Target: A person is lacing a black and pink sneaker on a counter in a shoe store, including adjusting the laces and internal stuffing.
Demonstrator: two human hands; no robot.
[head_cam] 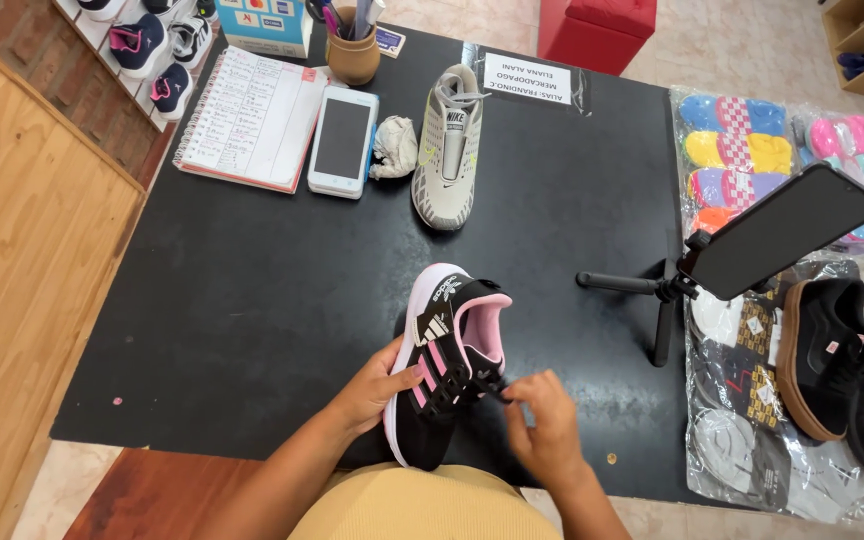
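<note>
Black sneaker with pink stripes and pink lining [447, 355] sits at the near edge of the black tabletop [252, 300], right in front of you, tipped onto its side so the opening faces right. Its long axis runs away from you, toe near your body and heel toward the far side. Your left hand [377, 390] is clasped around the white sole on the shoe's left flank, steadying it. Your right hand [542, 420] is just beside the shoe's right side, its fingertips [510, 395] pinched on a thin black lace end by the tongue; how firm that pinch is I cannot tell. Both hands are about equally near. Farther off lie a grey mesh sneaker [449, 145], a white phone-like device [343, 140] and a spiral notebook [252, 118]; a phone on a small tripod [752, 250] stands to your right.
</note>
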